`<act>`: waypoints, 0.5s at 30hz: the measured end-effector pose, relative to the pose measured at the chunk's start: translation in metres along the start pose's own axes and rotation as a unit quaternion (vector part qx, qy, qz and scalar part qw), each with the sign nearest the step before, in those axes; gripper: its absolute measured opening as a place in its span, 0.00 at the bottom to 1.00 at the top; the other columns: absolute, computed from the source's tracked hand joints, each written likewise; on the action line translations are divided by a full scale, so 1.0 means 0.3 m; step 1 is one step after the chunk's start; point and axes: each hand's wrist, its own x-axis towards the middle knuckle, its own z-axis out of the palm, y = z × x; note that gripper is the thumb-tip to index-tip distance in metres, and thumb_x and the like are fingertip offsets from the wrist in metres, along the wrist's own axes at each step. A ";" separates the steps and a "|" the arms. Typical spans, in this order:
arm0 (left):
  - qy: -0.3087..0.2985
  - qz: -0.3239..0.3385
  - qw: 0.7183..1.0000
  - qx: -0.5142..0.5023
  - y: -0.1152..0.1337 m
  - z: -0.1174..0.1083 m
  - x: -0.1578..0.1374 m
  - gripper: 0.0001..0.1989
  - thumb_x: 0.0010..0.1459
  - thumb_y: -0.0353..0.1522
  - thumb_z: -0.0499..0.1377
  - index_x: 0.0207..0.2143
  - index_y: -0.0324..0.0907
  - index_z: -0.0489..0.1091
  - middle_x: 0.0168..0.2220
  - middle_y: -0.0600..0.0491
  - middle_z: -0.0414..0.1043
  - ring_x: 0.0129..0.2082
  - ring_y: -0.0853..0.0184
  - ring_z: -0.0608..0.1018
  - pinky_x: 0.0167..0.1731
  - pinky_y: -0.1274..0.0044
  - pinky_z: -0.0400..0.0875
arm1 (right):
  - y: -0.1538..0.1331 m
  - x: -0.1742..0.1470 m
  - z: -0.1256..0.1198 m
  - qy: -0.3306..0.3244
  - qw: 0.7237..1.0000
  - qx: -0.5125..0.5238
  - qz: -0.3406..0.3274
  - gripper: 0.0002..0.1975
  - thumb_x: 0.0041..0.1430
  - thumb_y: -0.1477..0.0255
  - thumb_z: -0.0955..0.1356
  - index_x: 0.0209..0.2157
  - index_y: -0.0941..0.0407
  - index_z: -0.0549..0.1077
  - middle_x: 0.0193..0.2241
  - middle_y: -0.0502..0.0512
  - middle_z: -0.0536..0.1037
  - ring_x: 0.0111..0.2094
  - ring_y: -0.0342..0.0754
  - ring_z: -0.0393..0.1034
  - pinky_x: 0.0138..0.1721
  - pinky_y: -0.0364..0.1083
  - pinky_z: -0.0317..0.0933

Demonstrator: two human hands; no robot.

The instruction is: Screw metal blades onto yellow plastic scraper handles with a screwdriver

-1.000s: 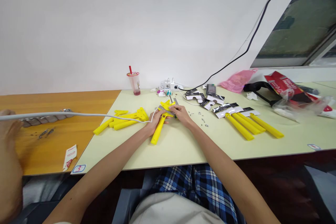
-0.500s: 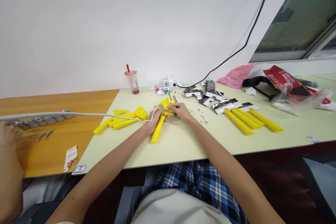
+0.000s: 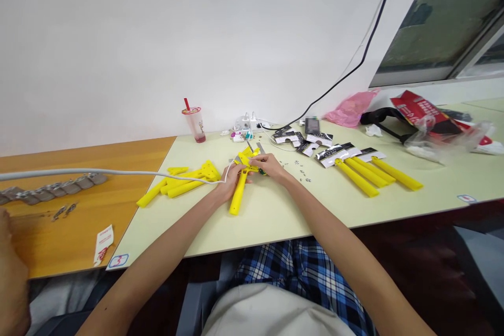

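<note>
Head view: the yellow tool point(image 3: 237, 199) has turned slightly, its handle less slanted; the left hand point(image 3: 230, 181) clasps it, the right hand point(image 3: 271, 166) pinches its far end, work seemingly unfinished.

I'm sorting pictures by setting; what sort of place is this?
Probably a small assembly workshop: several yellow handles, scattered small parts and printed cards share one table.

A yellow tool point(image 3: 240, 182) is held aslant, its broad head point(image 3: 244, 159) partly covered, its straight handle point(image 3: 237, 200) pointed nearward.
</note>
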 end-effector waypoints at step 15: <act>-0.013 0.002 1.000 -0.022 -0.002 0.001 -0.003 0.11 0.69 0.31 0.66 0.50 0.34 0.78 0.45 0.41 0.85 0.34 0.65 0.86 0.29 0.79 0.82 | -0.012 -0.010 -0.005 -0.025 1.000 0.011 -0.008 0.23 0.48 0.53 0.80 0.41 0.53 0.89 0.37 0.55 0.85 0.35 0.49 0.70 0.34 0.48 0.64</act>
